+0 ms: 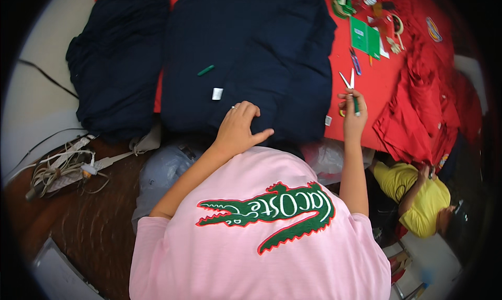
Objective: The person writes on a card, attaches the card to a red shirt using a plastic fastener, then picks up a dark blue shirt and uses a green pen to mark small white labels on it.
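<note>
A large navy blue cloth [246,49] lies spread in front of me. Near its front edge my left hand [241,126] rests on it, thumb stretched away from bent fingers, holding nothing. A small green pen cap [206,70] and a white label [217,94] lie on the cloth. At the red table's right side, my right hand [356,114] is closed on a green marker [356,105]. Scissors [350,81] with parted blades extend beyond those fingers, a bit of yellow handle showing beside them; whether the hand grips them too, I cannot tell.
Another folded navy cloth [117,65] lies left. A green notebook [365,37], a cutter knife [355,62] and tape [396,24] lie right, beside red garments [418,101]. Tangled cables [68,166] are at lower left. A person in yellow [418,195] sits at lower right.
</note>
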